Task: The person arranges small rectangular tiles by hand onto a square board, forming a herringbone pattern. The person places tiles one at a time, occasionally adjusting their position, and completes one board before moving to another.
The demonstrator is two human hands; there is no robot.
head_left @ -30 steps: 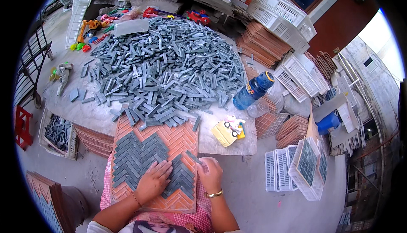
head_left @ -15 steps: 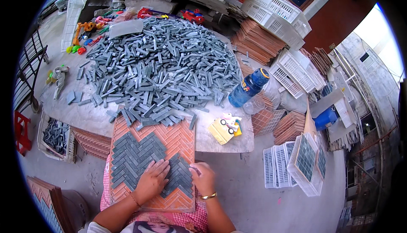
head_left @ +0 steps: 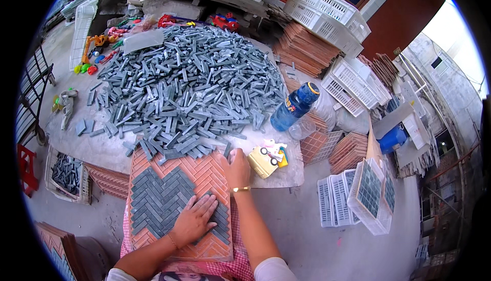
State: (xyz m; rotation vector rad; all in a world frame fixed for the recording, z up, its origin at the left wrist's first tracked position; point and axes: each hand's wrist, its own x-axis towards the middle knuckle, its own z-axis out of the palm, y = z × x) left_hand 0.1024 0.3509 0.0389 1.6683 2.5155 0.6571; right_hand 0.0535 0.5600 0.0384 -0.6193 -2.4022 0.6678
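Note:
An orange-red grooved template board (head_left: 146, 162) with a herringbone pattern lies in front of me, its far end on the table and its near end over my lap. Dark grey stone strips (head_left: 158, 199) fill much of its grooves. My left hand (head_left: 194, 220) rests flat, fingers stretched out, on strips at the board's right side. Past the board's far right corner, my right hand (head_left: 236, 169) is closed, with a single grey strip (head_left: 227, 149) between thumb and fingers. Ahead spreads a large heap of loose grey strips (head_left: 194, 86).
Right of my right hand stand a pale yellow toy car (head_left: 262, 162) and a blue bottle (head_left: 295, 108). Small toys (head_left: 97, 43) lie at the table's far left. White crates (head_left: 335, 199) stand on the floor at right. A crate of strips (head_left: 66, 176) sits at left.
My right hand has moved from the board's right edge forward to a loose strip by the heap. The left hand has shifted slightly right and nearer, staying flat on the strips.

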